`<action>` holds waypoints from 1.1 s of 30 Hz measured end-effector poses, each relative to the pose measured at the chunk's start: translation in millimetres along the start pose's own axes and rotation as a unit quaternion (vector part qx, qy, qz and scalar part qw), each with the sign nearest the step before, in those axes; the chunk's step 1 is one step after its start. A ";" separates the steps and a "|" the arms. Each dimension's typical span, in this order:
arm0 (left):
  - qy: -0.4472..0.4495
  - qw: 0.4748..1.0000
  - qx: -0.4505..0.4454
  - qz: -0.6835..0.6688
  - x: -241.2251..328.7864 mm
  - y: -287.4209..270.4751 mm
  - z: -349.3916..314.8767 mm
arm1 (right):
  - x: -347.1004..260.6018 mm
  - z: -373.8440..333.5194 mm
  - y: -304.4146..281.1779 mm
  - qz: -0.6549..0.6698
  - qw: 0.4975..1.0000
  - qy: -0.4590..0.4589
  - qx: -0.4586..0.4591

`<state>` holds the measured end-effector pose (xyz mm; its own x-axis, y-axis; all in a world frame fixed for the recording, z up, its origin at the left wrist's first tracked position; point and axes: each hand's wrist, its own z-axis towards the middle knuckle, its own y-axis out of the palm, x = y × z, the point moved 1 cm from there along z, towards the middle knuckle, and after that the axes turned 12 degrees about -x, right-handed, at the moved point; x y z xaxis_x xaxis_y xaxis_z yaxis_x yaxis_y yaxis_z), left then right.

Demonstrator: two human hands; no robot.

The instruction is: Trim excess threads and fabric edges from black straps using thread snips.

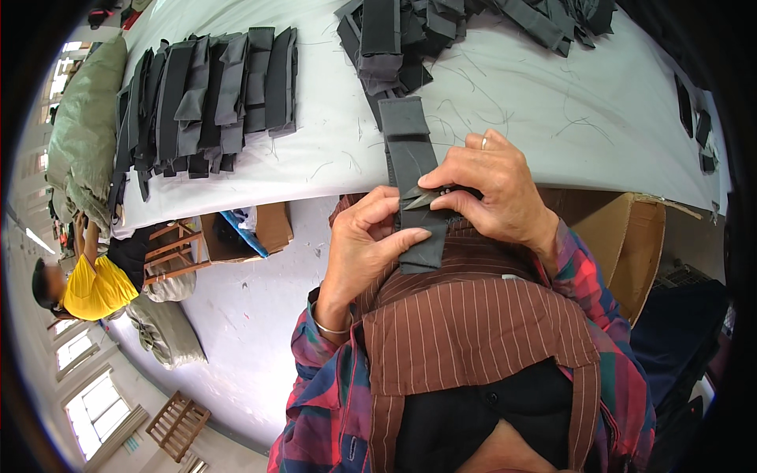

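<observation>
A dark grey fabric strip (410,150) hangs from the white table's (512,102) near edge down over my lap. My left hand (364,240) pinches its lower part, thumb on the front. My right hand (489,185), with a ring on one finger, holds small metal thread snips (422,197) with their blades against the strip's middle. Both hands touch the same piece, just above my brown striped apron (473,315).
A neat row of dark fabric pieces (213,94) lies on the table's left, a loose heap (410,39) at the top middle. Cut threads litter the white surface. A cardboard box (623,244) stands at my right. A person in yellow (91,288) sits far left, near sacks (83,126).
</observation>
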<state>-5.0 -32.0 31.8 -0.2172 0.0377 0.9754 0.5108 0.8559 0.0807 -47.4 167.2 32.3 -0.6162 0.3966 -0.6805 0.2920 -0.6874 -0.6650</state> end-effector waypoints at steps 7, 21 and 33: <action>0.001 0.999 -0.012 -0.034 1.5 -0.9 -0.7 | -0.7 -1.2 -3.7 -0.016 1.000 0.013 -0.007; -0.012 0.997 -0.074 -0.010 -1.0 -5.2 -0.9 | 10.2 -1.8 -1.0 0.039 0.998 -0.029 -0.048; -0.005 0.996 -0.070 -0.046 -1.6 -4.1 0.0 | 8.7 -7.6 -3.2 0.029 0.998 0.003 -0.052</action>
<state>-6.7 -35.6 29.9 -0.2763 -0.0309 0.9606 0.5994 0.7757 0.1973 -48.1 177.5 26.2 -0.5922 0.3616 -0.7201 0.4017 -0.6422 -0.6528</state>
